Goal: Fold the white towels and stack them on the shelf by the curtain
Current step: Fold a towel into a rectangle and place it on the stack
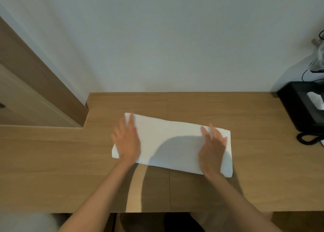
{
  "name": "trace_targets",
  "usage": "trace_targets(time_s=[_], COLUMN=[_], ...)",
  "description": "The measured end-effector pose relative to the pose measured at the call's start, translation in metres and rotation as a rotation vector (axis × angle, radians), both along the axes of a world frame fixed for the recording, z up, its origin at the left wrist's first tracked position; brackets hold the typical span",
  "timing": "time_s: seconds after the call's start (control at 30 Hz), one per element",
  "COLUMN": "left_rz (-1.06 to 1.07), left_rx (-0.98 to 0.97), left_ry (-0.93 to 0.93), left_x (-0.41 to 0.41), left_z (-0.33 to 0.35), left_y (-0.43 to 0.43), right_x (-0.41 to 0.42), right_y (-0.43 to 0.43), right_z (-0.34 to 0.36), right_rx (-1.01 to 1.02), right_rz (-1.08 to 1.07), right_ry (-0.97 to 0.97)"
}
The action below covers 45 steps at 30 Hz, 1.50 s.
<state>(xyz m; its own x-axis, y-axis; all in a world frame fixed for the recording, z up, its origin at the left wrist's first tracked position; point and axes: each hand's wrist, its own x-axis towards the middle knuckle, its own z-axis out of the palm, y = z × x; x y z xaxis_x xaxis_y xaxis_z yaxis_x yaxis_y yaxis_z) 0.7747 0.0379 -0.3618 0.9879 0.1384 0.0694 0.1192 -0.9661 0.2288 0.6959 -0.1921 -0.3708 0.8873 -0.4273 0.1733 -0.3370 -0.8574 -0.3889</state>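
Resting both hands flat on the towel [172,142], palms down, nothing gripped. On the towel's left end: left hand [127,141], fingers straight and slightly fanned, pointing away from the person, tips near the far left corner. On the right end: right hand [213,150], same pose, fingers straight. The hands are well apart, one per end, with the bare middle of the towel between them. Both show some motion blur, so finer finger detail is unclear.

The towel is white, folded into a long thick rectangle, and lies flat on the wooden bench [52,161], roughly centred. It is skewed, with the left end farther from the person than the right. It straddles the seam [167,105] between two bench panels. A rounded shadow [168,149] falls across its near middle and runs on to the near bench edge.

Rest: a plain pale wall [157,38] behind the bench. A wooden panel [38,70] at the left runs diagonally in frame and meets the bench's back-left corner. At the far right of the bench is a black box [298,109] with something white [315,100] poking out the top, and a coiled black cord [306,138] just in front of it. A blurred white shape [22,221] sits in the bottom-left corner; can't tell what it is.
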Motion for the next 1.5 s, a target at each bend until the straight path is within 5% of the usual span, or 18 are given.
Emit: trace_targets(time_s=[0.13, 0.53, 0.83, 1.03, 1.2, 1.5], left_rz=[-0.403, -0.333, -0.072, -0.076, -0.214, -0.214], left_rx=[0.022, 0.127, -0.169, -0.282, -0.256, -0.594], left_ry=[0.141, 0.148, 0.196, 0.238, 0.28, 0.237], left_x=[-0.018, -0.002, -0.003, -0.005, 0.007, -0.005], left_z=[-0.018, -0.032, -0.013, -0.011, -0.015, -0.008], left_y=[-0.051, 0.026, 0.035, 0.045, 0.053, 0.063], right_x=[0.015, -0.011, -0.028, -0.028, -0.025, -0.028], right_y=[0.044, -0.026, -0.03, -0.031, -0.04, -0.052], right_z=[-0.011, -0.016, -0.001, -0.006, -0.011, 0.006], right_rx=[0.009, -0.084, 0.188, 0.333, 0.373, 0.471], right_rz=[0.204, 0.094, -0.117, -0.252, -0.197, -0.059], right_ry=[0.266, 0.357, 0.335, 0.34, 0.31, 0.177])
